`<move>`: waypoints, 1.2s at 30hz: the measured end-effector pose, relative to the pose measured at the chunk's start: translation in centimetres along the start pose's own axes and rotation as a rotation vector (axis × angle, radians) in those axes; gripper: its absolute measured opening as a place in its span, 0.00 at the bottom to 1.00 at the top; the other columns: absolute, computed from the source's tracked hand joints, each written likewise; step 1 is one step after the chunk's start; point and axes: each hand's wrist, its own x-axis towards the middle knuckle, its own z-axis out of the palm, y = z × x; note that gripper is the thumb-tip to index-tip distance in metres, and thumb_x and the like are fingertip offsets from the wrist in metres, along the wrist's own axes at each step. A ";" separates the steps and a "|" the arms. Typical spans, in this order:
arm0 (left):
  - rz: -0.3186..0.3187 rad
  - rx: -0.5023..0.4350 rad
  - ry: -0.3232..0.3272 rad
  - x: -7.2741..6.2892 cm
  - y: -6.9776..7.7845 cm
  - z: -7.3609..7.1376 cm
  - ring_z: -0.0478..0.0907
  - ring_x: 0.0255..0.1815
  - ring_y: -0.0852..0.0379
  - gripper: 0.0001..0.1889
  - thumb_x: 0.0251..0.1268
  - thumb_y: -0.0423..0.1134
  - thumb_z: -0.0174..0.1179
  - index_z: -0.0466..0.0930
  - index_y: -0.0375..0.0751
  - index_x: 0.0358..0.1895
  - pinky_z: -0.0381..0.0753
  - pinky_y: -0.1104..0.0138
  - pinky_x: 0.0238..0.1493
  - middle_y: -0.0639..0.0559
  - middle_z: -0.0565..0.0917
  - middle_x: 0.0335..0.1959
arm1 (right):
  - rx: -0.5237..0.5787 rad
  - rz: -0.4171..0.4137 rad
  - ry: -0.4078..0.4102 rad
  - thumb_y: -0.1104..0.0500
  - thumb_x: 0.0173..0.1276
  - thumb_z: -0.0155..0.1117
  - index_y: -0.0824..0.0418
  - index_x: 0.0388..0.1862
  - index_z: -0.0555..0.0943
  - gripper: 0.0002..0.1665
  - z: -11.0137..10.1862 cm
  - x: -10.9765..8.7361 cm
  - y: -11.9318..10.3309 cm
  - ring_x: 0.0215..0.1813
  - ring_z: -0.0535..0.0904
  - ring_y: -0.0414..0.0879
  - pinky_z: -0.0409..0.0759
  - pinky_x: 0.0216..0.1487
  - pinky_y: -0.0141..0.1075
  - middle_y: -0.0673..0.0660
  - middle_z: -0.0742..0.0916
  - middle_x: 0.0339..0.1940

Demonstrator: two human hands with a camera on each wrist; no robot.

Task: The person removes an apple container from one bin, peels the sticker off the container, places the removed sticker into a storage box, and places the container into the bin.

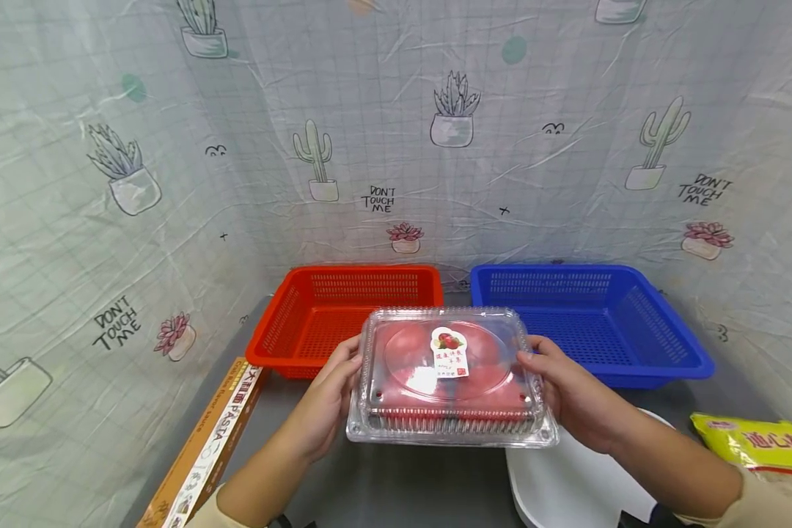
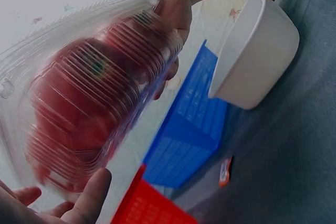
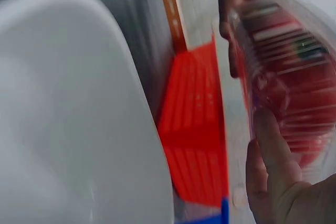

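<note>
Item: clear lidded container [image 1: 452, 396] of red fruit [image 2: 79, 103], one, lower centre of the head view, raised above the grey bench [image 1: 396, 491] between two hands. Left hand [image 1: 330, 396]: clamped on the container's left edge. Right hand [image 1: 570, 389]: clamped on its right edge, thumb against the side.

Surroundings, head view: red basket [image 1: 369, 282], left of centre; blue basket [image 1: 548, 282], right of centre; white basin [image 1: 581, 477], lower right, partly behind the right forearm; yellow packet [image 1: 759, 444], far lower right; long PASTA box [image 1: 204, 447], lower left.

Differences by view: the white label [image 1: 450, 356] with fruit picture reads on the lid in the head view only. Left wrist view, container at upper left: ribbed side, fruit pressed close behind it; also a small red-orange packet [image 2: 225, 171] on the bench, lower right of centre, seen in this view alone. Right wrist view: basin fills the left half; container, blurred, at upper right.
</note>
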 end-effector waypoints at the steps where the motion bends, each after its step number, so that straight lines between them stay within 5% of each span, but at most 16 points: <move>1: -0.001 0.004 0.000 -0.4 0.1 -0.3 0.80 0.58 0.49 0.26 0.88 0.46 0.42 0.57 0.45 0.81 0.86 0.57 0.55 0.41 0.73 0.67 | 0.010 -0.003 -0.002 0.43 0.85 0.47 0.57 0.80 0.45 0.38 0.5 0.1 0.2 0.59 0.84 0.50 0.86 0.59 0.48 0.57 0.77 0.64; 13: -0.026 0.031 0.052 -5.2 0.0 -4.9 0.76 0.62 0.52 0.25 0.90 0.48 0.40 0.58 0.46 0.81 0.83 0.59 0.58 0.47 0.73 0.69 | 0.096 0.071 -0.055 0.42 0.83 0.52 0.53 0.83 0.45 0.42 6.4 1.5 2.1 0.60 0.83 0.58 0.84 0.57 0.57 0.67 0.68 0.71; 25: 0.031 -0.010 -0.099 -7.7 -1.4 -10.5 0.78 0.60 0.59 0.23 0.91 0.43 0.32 0.62 0.53 0.79 0.82 0.62 0.60 0.59 0.76 0.67 | 0.189 0.059 -0.067 0.46 0.84 0.57 0.54 0.81 0.47 0.40 11.7 2.2 5.2 0.59 0.83 0.59 0.87 0.52 0.58 0.68 0.67 0.72; 36: 0.079 -0.080 -0.159 -10.2 -3.4 -12.7 0.75 0.64 0.61 0.26 0.86 0.35 0.25 0.63 0.55 0.76 0.79 0.64 0.64 0.60 0.75 0.68 | 0.167 0.071 -0.073 0.48 0.83 0.61 0.56 0.80 0.53 0.39 13.9 2.6 6.7 0.50 0.85 0.52 0.90 0.43 0.49 0.65 0.78 0.60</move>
